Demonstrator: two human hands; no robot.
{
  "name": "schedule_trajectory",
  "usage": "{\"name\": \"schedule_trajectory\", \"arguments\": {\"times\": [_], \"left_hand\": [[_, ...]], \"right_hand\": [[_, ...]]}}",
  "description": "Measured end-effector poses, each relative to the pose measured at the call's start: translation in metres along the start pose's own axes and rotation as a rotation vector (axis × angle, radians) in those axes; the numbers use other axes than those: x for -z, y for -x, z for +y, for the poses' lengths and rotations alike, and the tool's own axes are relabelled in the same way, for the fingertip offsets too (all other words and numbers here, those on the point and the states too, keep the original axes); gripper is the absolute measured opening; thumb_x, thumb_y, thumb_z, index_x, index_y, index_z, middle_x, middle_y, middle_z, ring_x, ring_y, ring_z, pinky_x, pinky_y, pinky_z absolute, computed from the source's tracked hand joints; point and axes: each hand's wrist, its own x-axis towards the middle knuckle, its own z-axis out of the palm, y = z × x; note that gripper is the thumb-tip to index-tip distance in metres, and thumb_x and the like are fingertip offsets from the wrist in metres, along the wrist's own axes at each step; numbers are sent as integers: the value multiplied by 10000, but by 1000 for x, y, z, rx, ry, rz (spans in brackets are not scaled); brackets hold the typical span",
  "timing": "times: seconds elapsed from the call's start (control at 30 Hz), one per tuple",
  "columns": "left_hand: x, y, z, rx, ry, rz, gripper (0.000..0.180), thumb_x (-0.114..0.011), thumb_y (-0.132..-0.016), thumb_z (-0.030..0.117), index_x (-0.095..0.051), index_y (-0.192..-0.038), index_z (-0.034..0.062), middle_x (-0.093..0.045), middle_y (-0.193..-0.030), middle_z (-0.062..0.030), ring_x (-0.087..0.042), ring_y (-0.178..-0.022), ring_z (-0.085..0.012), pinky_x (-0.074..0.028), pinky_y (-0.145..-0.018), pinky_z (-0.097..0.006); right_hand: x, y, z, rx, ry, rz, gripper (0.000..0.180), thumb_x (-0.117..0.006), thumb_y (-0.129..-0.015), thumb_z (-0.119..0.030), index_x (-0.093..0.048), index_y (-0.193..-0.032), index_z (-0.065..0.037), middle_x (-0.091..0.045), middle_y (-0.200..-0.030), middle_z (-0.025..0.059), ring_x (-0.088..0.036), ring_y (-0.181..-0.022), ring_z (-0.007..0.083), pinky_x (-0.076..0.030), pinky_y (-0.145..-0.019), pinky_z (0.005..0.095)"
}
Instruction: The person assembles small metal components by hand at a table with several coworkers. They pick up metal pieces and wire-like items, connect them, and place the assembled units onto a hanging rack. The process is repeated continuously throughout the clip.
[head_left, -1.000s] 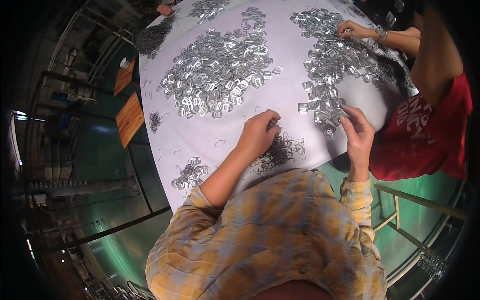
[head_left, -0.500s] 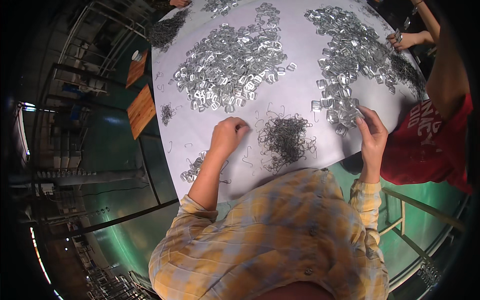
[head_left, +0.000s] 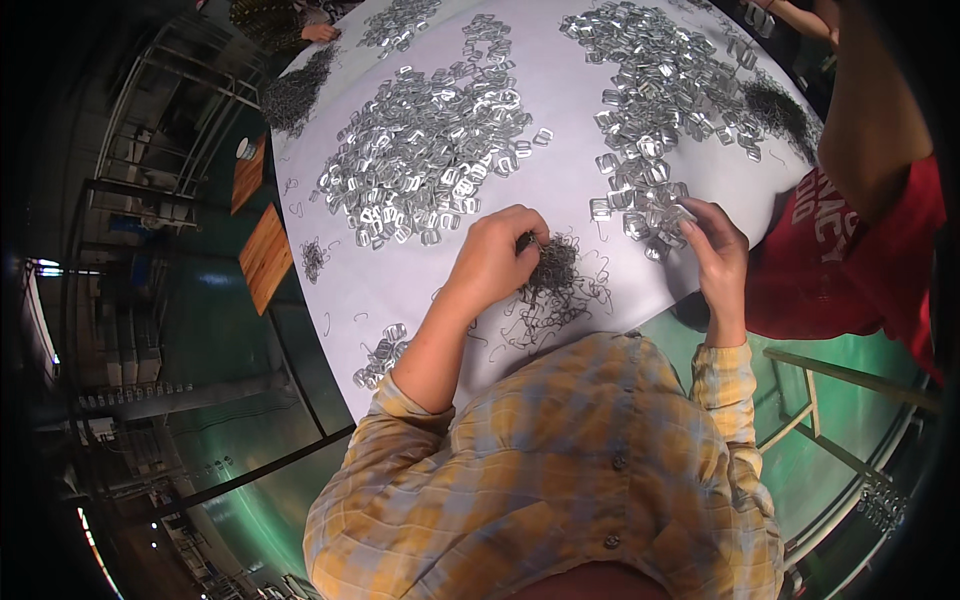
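Over the left part of a dark heap of thin wire hooks (head_left: 556,290), my left hand (head_left: 500,255) is closed, thumb and fingertips pinched together. What lies between those fingertips is too small to make out. At the near end of the right-hand heap of shiny metal buckles (head_left: 650,110), my right hand (head_left: 718,250) has its thumb and forefinger closed on a buckle (head_left: 680,214). Loose buckles lie against its fingertips. Another large heap of buckles (head_left: 420,150) spreads beyond my left hand.
A small group of buckles (head_left: 383,355) lies beside my left forearm on the white table (head_left: 560,190). Another hook heap (head_left: 300,92) is at the far left, one more (head_left: 778,112) at the right. A person in a red shirt (head_left: 850,265) sits close on my right.
My left hand has moved right, from bare tabletop onto the hook heap. My right hand stays by the buckles with its fingers closed. The view has shifted slightly.
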Motion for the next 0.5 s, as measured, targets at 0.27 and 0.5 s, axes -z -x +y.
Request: {"name": "schedule_trajectory", "arguments": {"times": [0.27, 0.5], "left_hand": [[9, 11, -23, -41, -258, -172, 118, -632, -716, -12, -639, -826, 27, -648, -847, -85, -620, -794, -256, -484, -689, -332], [-42, -21, -35, -257, -330, -40, 122, -634, -731, 18, -665, -842, 57, -631, -896, -63, -592, -866, -254, -500, -716, -350]], "right_hand": [[6, 4, 0, 12, 82, 31, 237, -606, -837, -61, -636, -1068, -21, -643, -930, 50, -554, -815, 100, -434, -755, 241], [1, 6, 0, 7, 112, 18, 224, -611, -830, -45, -644, -1049, -17, -638, -945, 65, -575, -829, 126, -456, -758, 252]]}}
